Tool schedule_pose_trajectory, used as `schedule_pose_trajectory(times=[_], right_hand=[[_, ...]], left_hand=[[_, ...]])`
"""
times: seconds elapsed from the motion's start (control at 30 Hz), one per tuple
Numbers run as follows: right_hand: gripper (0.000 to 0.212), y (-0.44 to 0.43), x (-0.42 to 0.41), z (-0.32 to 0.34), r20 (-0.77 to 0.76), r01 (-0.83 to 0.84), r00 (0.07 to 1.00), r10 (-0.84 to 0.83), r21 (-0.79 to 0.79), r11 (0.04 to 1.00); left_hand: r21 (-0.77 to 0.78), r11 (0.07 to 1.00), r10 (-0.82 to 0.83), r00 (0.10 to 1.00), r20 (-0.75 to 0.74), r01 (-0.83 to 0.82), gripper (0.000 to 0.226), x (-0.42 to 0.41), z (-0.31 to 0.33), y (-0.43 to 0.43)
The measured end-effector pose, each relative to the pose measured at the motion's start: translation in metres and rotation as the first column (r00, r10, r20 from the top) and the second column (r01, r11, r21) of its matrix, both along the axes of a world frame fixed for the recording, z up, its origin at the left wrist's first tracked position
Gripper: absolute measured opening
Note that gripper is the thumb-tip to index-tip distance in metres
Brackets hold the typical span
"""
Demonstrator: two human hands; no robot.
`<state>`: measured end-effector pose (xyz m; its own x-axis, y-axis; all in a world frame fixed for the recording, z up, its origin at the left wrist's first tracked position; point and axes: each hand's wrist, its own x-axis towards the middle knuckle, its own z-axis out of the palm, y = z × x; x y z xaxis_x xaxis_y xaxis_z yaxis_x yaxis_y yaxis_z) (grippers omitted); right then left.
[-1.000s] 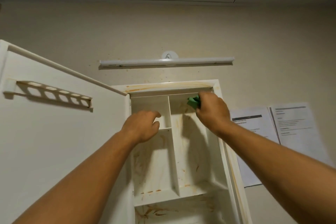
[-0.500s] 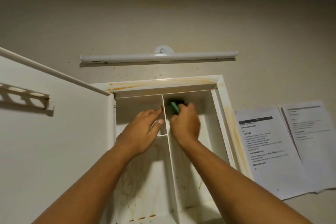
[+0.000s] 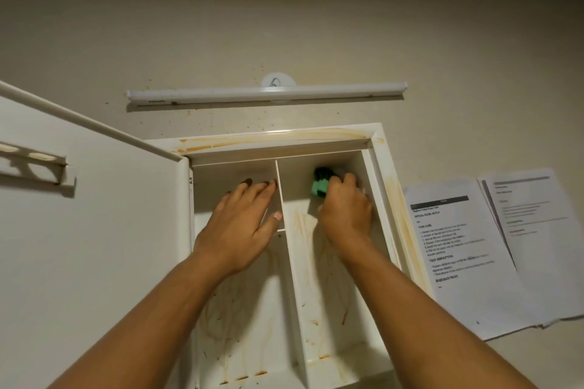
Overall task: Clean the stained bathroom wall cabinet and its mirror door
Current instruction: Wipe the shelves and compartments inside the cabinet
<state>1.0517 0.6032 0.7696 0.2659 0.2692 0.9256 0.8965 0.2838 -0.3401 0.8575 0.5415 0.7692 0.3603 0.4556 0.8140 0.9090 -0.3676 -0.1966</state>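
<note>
In the right compartment (image 3: pixel 311 281) of the cabinet (image 3: pixel 284 137), green sponge (image 3: pixel 319 188) in right hand (image 3: pixel 346 215).

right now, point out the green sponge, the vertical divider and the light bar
green sponge (image 3: pixel 318 189), head view, on its pale green side
vertical divider (image 3: pixel 290 278), head view, on its front edge, midway down
light bar (image 3: pixel 267 93), head view, on its middle

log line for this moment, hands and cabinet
step: scrubbing cabinet | right hand: grips green sponge, upper right compartment | left hand: fingers straight, upper left compartment | door: open | orange stains: present
</note>
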Motion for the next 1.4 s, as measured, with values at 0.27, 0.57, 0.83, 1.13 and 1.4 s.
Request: schedule_pose_trajectory(times=[0.27, 0.57, 0.83, 1.13, 1.4], right_hand=[[0.043, -0.007, -0.015, -0.070, 0.560, -0.036, 0.827, 0.051, -0.038, 0.999], [0.044, -0.011, 0.010, 0.019, 0.369, 0.184, 0.912, -0.182, 0.030, 0.983], [0.038, -0.029, -0.001, -0.083, 0.516, -0.009, 0.852, 0.084, -0.146, 0.989], [0.026, -0.004, -0.016, -0.019, 0.344, 0.013, 0.939, -0.029, 0.049, 0.999], [0.024, -0.046, 0.012, -0.112, 0.698, -0.009, 0.638, 0.324, -0.414, 0.910]], left_hand=[[-0.032, 0.999, 0.001, 1.000, 0.022, 0.000, 0.075, 0.000, 0.001, -0.001], [-0.066, 0.998, 0.004, 1.000, 0.027, -0.002, 0.077, -0.001, 0.005, 0.000], [-0.030, 0.999, -0.012, 1.000, 0.017, 0.013, 0.062, -0.001, 0.003, 0.005], [0.048, 0.998, 0.047, 0.999, -0.026, -0.046, 0.078, 0.000, 0.000, 0.009], [0.061, 0.975, 0.216, 0.975, -0.050, -0.213, 0.069, 0.003, -0.013, 0.003]])
